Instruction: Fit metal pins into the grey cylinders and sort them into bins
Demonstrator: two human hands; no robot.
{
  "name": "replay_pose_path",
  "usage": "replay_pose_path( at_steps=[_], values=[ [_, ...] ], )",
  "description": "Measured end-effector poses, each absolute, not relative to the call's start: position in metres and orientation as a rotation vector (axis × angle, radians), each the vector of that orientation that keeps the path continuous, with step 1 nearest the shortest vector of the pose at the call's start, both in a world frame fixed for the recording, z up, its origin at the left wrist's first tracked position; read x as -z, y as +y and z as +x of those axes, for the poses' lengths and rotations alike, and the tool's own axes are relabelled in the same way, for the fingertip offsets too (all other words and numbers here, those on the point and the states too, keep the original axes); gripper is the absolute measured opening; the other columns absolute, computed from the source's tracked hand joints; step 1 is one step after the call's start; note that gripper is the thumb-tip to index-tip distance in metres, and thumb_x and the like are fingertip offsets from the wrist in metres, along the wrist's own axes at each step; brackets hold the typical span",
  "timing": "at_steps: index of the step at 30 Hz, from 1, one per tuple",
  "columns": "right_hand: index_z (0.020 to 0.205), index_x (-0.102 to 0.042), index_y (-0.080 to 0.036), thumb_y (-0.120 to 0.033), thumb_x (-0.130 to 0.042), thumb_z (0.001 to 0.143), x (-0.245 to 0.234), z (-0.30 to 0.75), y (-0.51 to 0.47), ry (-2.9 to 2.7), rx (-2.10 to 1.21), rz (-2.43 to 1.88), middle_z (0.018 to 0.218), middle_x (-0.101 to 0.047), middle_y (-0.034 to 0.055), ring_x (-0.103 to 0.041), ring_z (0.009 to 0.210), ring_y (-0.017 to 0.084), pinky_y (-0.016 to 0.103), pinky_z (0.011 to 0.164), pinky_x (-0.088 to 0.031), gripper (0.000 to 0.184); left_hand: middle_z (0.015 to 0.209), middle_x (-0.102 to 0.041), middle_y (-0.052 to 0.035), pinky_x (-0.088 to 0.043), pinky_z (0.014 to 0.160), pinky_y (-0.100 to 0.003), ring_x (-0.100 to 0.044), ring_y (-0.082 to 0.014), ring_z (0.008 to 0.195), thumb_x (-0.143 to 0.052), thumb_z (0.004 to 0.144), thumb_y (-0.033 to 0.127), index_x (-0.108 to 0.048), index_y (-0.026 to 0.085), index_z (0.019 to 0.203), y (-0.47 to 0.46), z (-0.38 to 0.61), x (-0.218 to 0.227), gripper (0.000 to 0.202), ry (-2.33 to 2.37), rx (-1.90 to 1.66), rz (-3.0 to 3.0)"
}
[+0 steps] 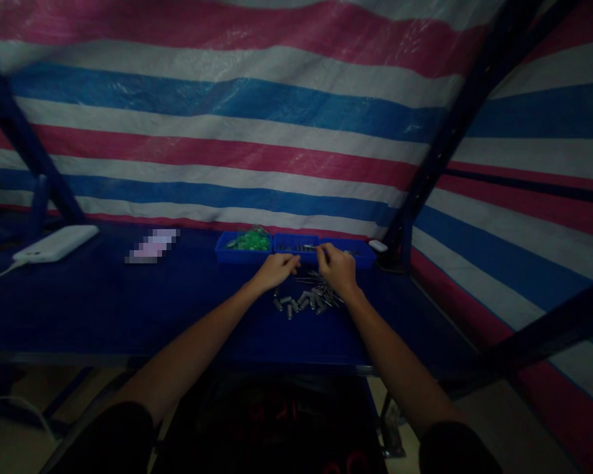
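Note:
My left hand [278, 268] is closed in a pinch just in front of the blue bins; anything between its fingertips is too small to make out. Close by on the right, my right hand [340, 268] is also pinched, its fingertips at the front of the middle blue bin [282, 250]. What it holds, if anything, I cannot make out. Under and between the hands lie several short grey metal cylinders [290, 311]. Beside them is a loose pile of thin metal pins [332, 297], partly covered by my right hand.
A left blue bin [222, 253] holds green pieces [255, 239] in clear plastic. The right blue bin [366, 253] has small parts, with a white case [377, 245] beside it. A white power bank [56, 243] with a cable lies far left. Blue frame posts [437, 138] stand right.

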State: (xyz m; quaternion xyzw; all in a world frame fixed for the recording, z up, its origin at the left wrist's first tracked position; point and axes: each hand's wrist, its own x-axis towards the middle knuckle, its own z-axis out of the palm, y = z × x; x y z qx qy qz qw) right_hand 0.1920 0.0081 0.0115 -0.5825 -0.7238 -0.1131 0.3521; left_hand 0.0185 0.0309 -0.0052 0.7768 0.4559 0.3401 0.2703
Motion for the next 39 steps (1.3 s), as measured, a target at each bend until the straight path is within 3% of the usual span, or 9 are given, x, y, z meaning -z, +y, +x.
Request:
replay_pose_path(
  at_steps=[6, 11, 15, 21, 26, 30, 35, 39],
  values=[
    [0.113, -0.051, -0.014, -0.046, -0.039, 0.085, -0.012, 0.231, 0.019, -1.438, 0.231, -1.963, 0.082, -0.065, 0.0144, -0.060, 0.076, 0.024, 0.030, 0.065, -0.037, 0.044, 0.083, -0.066, -0.0058, -0.042, 0.068, -0.027, -0.060, -0.0203, 0.080, -0.054, 0.075, 0.028, -0.065, 0.020, 0.084, 0.036, 0.031, 0.013, 0.016, 1.294, -0.562, 2.668],
    [0.105, -0.056, -0.018, -0.044, -0.038, 0.086, -0.006, 0.216, 0.020, -1.686, 0.162, -1.787, 0.073, -0.064, 0.0074, -0.059, 0.068, 0.020, 0.026, 0.062, -0.036, 0.036, 0.087, -0.064, -0.0086, -0.042, 0.073, -0.030, -0.057, -0.0234, 0.086, -0.052, 0.075, 0.020, -0.064, 0.019, 0.077, 0.038, 0.031, 0.009, 0.012, 1.341, -0.516, 2.703],
    [0.100, -0.058, -0.020, -0.040, -0.043, 0.084, -0.002, 0.192, 0.015, -2.001, 0.083, -1.511, 0.062, -0.060, 0.0010, -0.055, 0.058, 0.015, 0.023, 0.056, -0.033, 0.030, 0.077, -0.064, -0.0052, -0.042, 0.070, -0.027, -0.059, -0.0183, 0.076, -0.048, 0.078, 0.019, -0.060, 0.016, 0.081, 0.040, 0.023, 0.011, 0.013, 1.257, -0.707, 2.363],
    [0.093, -0.058, -0.020, -0.030, -0.046, 0.084, 0.000, 0.178, 0.004, -2.174, 0.035, -1.240, 0.063, -0.060, -0.0011, -0.053, 0.055, 0.011, 0.021, 0.054, -0.030, 0.018, 0.059, -0.052, 0.0047, -0.039, 0.060, -0.022, -0.052, -0.0112, 0.060, -0.043, 0.081, 0.019, -0.047, 0.015, 0.108, 0.037, 0.014, 0.010, 0.028, 1.121, -1.085, 2.008],
    [0.093, -0.056, -0.020, -0.029, -0.042, 0.087, -0.006, 0.175, 0.001, -2.245, 0.101, -1.287, 0.072, -0.064, 0.0017, -0.057, 0.061, 0.013, 0.022, 0.056, -0.030, 0.017, 0.057, -0.051, 0.0048, -0.037, 0.057, -0.022, -0.050, -0.0107, 0.056, -0.041, 0.083, 0.021, -0.046, 0.015, 0.108, 0.034, 0.016, 0.007, 0.027, 1.098, -1.117, 1.983],
    [0.097, -0.053, -0.018, -0.031, -0.033, 0.090, -0.017, 0.192, 0.009, -2.054, 0.269, -1.569, 0.078, -0.066, 0.0073, -0.060, 0.068, 0.018, 0.024, 0.060, -0.033, 0.025, 0.060, -0.056, 0.0022, -0.037, 0.054, -0.023, -0.051, -0.0121, 0.054, -0.035, 0.087, 0.031, -0.048, 0.015, 0.108, 0.032, 0.018, 0.012, 0.029, 1.246, -1.011, 2.038],
    [0.112, -0.047, -0.014, -0.042, -0.035, 0.088, -0.018, 0.234, 0.024, -1.535, 0.299, -1.948, 0.084, -0.065, 0.0129, -0.060, 0.076, 0.023, 0.029, 0.065, -0.037, 0.039, 0.084, -0.061, -0.0029, -0.040, 0.071, -0.030, -0.056, -0.0204, 0.084, -0.055, 0.076, 0.039, -0.057, 0.021, 0.098, 0.021, 0.023, 0.018, 0.028, 1.381, -0.652, 2.507],
    [0.107, -0.052, -0.017, -0.044, -0.040, 0.085, -0.006, 0.235, 0.027, -1.630, 0.161, -1.890, 0.080, -0.065, 0.0096, -0.059, 0.074, 0.022, 0.029, 0.065, -0.038, 0.037, 0.098, -0.058, -0.0037, -0.040, 0.078, -0.036, -0.052, -0.0239, 0.096, -0.051, 0.079, 0.028, -0.061, 0.025, 0.087, 0.016, 0.030, 0.020, 0.014, 1.414, -0.455, 2.606]
  ],
)
